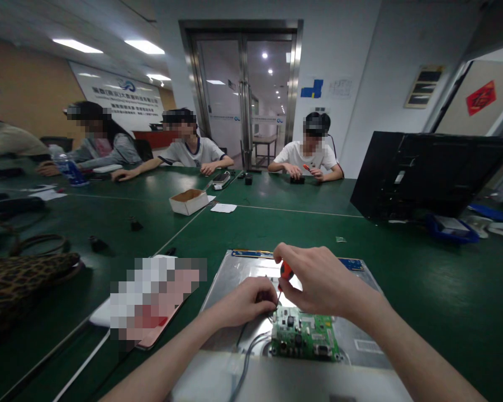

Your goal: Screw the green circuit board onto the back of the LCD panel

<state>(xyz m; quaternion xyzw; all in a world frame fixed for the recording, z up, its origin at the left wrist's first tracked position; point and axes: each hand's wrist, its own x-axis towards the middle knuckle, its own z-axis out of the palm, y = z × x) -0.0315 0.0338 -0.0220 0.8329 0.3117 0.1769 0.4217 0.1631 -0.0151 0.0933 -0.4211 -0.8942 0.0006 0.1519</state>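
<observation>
In front of me a flat metal display panel lies on the green table, with a green circuit board on it. My right hand is closed around the red and black handle of a screwdriver. The thin shaft points down toward the board's upper left corner. Close beside the shaft, my left hand has its thumb and fingers pinched together at that corner; what lies between them is hidden. A grey cable runs from the board's left side toward me.
Left of the panel lie a pink phone and a white object with a cable. Further off are a small open box and a blue-labelled bottle. A large black screen stands at the right, by a blue tray. Several people sit across the table.
</observation>
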